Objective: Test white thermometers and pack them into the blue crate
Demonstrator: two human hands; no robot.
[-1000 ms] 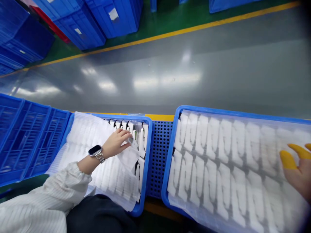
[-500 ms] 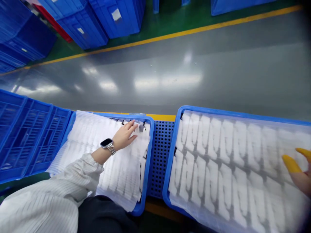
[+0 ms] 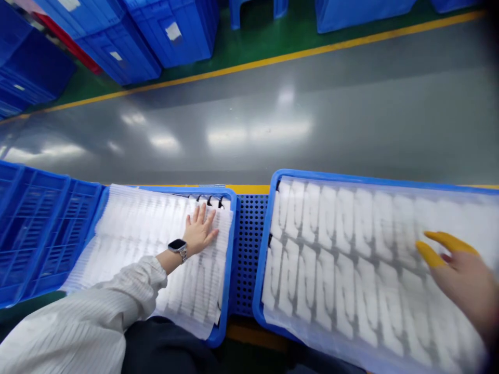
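Near the far right corner of the left blue crate [image 3: 231, 270], the left hand [image 3: 199, 234] lies flat with fingers spread, pressing a translucent plastic sheet [image 3: 136, 234] down over rows of white parts [image 3: 202, 291]. A smartwatch [image 3: 178, 246] sits on that wrist, above a striped white sleeve [image 3: 89, 322]. Over the right edge of the right blue crate [image 3: 265, 259], the right hand [image 3: 462, 278] hovers open, grasping nothing, yellow caps [image 3: 429, 253] on its fingertips, just above the clear film [image 3: 351, 249] that covers more white parts. Between both crates runs a perforated blue panel [image 3: 247, 249].
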